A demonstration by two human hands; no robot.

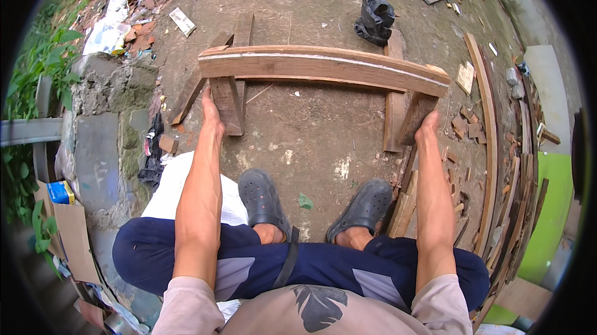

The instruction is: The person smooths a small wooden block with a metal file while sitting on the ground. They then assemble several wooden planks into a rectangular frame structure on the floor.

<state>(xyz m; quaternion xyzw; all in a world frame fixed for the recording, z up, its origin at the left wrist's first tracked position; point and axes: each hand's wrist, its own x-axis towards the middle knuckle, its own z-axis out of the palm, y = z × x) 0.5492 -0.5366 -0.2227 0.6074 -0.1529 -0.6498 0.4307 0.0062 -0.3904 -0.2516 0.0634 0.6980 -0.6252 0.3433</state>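
Two hands out at arm's length, each on a leg of a low wooden bench (323, 66) standing on bare dirt in the upper middle of the frame; left hand (211, 111) laid along the left leg (225, 103), right hand (428, 125) against the right leg (415, 117); fingers of both tucked behind the wood, so cannot tell whether curled tight or merely resting flat. Seemingly at the stage of steadying or squaring the bench by its legs; next move likely needing a firm, even hold on both sides at once. Grey clogs (264, 197) planted below centre; black plastic bag (375, 19) beyond the bench, upper centre; offcut planks (491, 123) stacked along the right edge, bent by the lens. Joints under the top plank hidden; far legs partly masked.
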